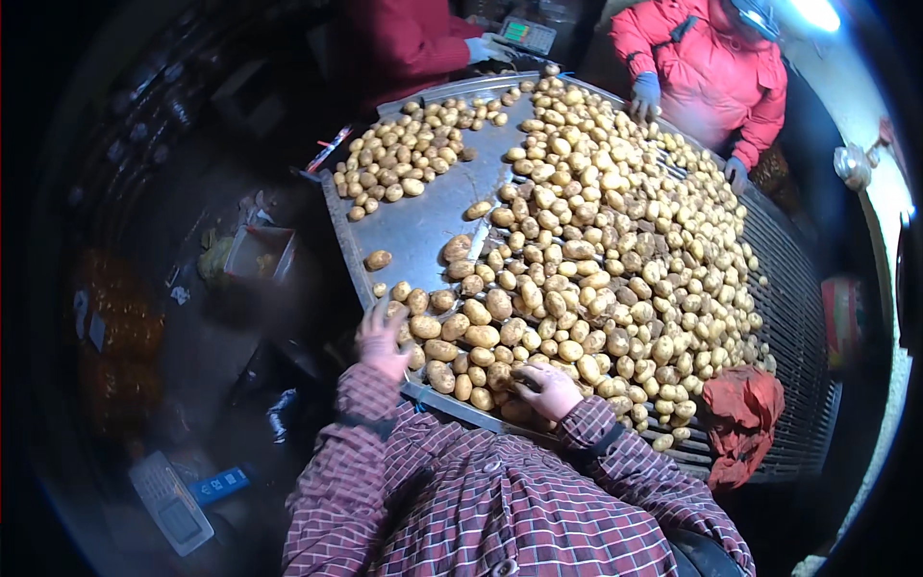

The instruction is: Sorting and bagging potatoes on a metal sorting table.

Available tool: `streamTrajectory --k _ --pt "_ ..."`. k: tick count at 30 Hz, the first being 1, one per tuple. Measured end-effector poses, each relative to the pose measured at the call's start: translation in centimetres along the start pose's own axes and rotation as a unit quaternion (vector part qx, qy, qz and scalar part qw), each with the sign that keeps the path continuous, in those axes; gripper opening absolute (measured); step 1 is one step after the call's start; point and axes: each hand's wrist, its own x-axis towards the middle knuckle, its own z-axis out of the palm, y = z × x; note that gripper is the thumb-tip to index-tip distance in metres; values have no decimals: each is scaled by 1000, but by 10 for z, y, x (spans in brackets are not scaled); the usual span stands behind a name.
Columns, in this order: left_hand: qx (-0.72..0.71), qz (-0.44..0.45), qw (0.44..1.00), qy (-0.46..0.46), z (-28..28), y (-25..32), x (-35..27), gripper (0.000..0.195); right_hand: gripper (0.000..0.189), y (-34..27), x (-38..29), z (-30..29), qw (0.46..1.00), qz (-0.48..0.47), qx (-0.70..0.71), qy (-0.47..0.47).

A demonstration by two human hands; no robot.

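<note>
A large heap of potatoes (577,238) covers much of a metal sorting table (461,195) in front of me. My left hand (382,342), a little blurred, is at the table's near left edge with its fingers apart. Its fingertips are beside or on a few potatoes there. My right hand (551,391) is low over the near edge of the heap, fingers bent down among the potatoes. Whether it grips one is hidden by the hand itself. Brown soil clings to several of the potatoes.
A smaller pile of potatoes (404,148) lies on the far left of the sheet. Slatted bars (786,324) form the right side, with a crumpled red bag (743,418) on them. Two people in red jackets stand across, one gloved hand (645,97) at the heap. A scale (173,505) is lower left.
</note>
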Motion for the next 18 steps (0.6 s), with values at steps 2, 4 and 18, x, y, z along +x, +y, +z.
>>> streamTrajectory --k 2,4,18 --pt "100 -26 989 -109 6 38 33 78 35 2 14 4 997 -26 -61 -35" --pt "187 -46 952 -237 7 51 64 85 41 2 40 9 998 -55 -32 -16" --pt "60 -130 979 -144 6 28 81 64 51 -22 162 64 977 43 -182 -102"
